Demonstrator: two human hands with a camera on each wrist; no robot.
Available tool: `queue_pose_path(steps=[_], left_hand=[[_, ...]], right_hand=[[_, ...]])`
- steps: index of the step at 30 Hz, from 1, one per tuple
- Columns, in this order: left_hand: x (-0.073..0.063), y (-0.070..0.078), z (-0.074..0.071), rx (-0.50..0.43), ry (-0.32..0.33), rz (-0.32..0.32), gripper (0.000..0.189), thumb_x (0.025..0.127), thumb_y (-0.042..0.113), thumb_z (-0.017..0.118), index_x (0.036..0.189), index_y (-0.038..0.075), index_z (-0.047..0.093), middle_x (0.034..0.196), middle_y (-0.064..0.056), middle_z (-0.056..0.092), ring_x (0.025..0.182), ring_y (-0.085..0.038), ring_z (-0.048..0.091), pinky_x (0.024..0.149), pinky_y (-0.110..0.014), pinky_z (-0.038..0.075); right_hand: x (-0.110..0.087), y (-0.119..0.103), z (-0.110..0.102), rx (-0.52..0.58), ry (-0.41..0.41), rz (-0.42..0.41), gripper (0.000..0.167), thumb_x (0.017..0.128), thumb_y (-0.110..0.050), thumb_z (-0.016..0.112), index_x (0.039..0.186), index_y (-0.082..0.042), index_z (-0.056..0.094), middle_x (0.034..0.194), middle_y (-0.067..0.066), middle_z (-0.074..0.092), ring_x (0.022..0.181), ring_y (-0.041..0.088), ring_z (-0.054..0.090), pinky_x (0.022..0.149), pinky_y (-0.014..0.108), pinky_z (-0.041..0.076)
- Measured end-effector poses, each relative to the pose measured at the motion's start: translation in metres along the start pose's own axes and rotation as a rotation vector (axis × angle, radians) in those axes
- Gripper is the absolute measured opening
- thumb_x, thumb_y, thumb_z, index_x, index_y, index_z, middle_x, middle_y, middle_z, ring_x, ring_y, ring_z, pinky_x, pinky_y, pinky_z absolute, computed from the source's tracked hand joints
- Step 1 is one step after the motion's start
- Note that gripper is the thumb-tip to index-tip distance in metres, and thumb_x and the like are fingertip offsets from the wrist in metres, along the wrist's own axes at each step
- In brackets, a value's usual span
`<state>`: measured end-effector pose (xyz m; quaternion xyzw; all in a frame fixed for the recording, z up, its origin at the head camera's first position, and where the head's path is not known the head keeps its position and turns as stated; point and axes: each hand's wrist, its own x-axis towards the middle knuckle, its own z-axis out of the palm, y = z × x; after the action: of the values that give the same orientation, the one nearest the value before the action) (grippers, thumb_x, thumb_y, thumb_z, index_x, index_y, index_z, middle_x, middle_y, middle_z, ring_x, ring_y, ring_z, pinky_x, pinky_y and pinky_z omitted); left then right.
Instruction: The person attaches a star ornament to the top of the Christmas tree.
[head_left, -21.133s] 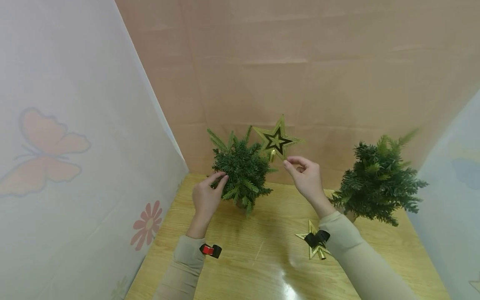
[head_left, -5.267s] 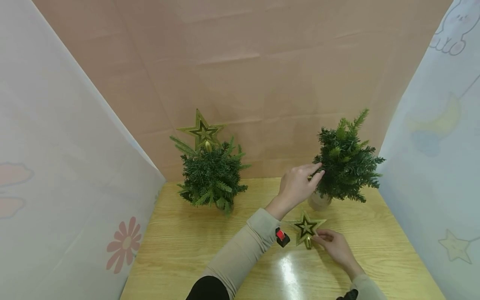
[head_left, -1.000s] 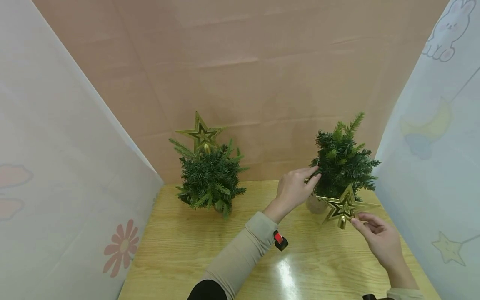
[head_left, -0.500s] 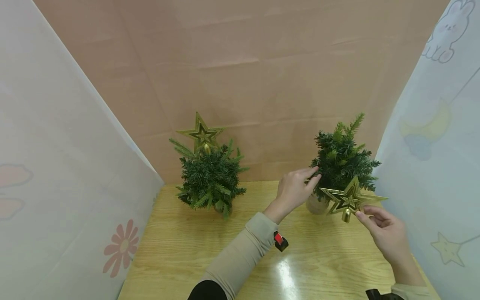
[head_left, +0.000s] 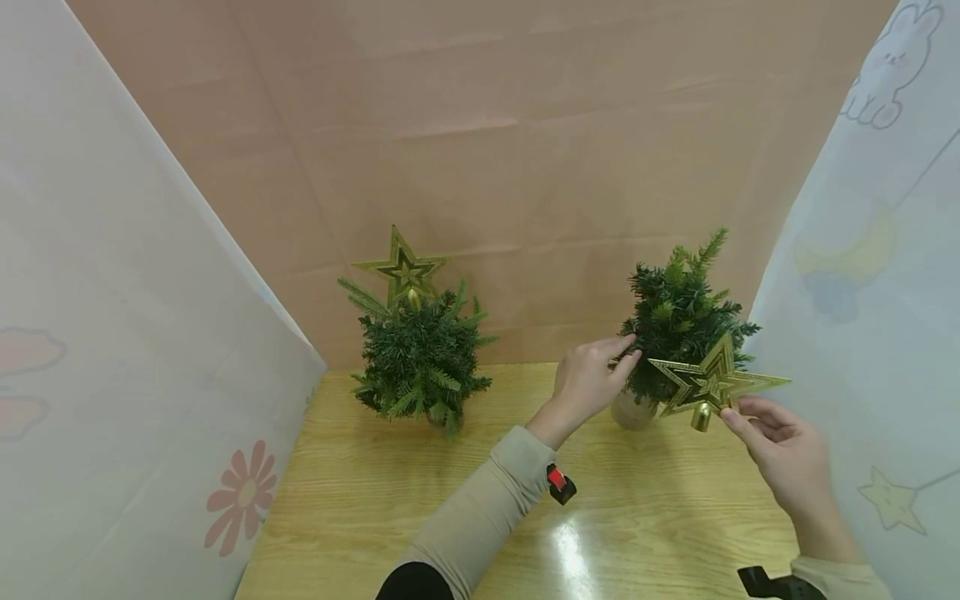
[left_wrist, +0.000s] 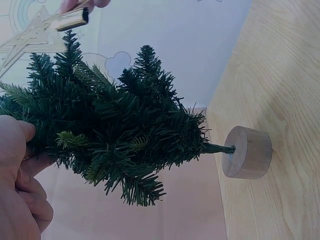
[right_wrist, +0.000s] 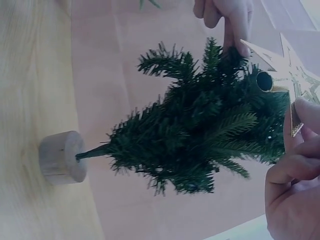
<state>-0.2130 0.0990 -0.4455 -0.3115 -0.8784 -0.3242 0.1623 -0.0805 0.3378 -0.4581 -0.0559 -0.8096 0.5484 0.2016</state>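
Note:
My left hand (head_left: 588, 379) pinches a branch on the left side of the right-hand artificial Christmas tree (head_left: 675, 304), which stands upright on a round wooden base (left_wrist: 247, 152). My right hand (head_left: 787, 458) grips a gold star tree topper (head_left: 716, 385) between thumb and fingers, near its lower point. The star is held up off the table, overlapping the tree's front in the head view. Its hollow socket (right_wrist: 265, 81) shows its open end in the right wrist view. A second gold star (head_left: 405, 271) stands atop the left-hand tree (head_left: 420, 358), which no hand touches.
Both trees are on a light wooden table (head_left: 360, 517). A tan backdrop (head_left: 450, 125) rises behind them. White printed panels flank the table, the left panel (head_left: 150, 333) bearing a pink flower and the right panel (head_left: 847, 375) close beside my right hand.
Earlier a star was held over the left tree; now it sits on top. The other star was lifted off the table by my right hand and keeps rising rightward. My left hand stays put.

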Motion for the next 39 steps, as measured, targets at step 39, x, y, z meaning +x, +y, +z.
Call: queue_pose_path(steps=[39], left_hand=[[-0.002, -0.002, 0.002, -0.018, 0.027, 0.016, 0.039, 0.111, 0.041, 0.05, 0.143, 0.024, 0.066, 0.135, -0.002, 0.069, 0.032, -0.003, 0.021, 0.034, -0.016, 0.019]], right_hand=[[0.038, -0.053, -0.019, 0.361, 0.068, 0.036, 0.019, 0.092, 0.003, 0.077, 0.102, -0.013, 0.079, 0.089, -0.009, 0.079, 0.07, -0.002, 0.069, 0.05, 0.014, 0.045]])
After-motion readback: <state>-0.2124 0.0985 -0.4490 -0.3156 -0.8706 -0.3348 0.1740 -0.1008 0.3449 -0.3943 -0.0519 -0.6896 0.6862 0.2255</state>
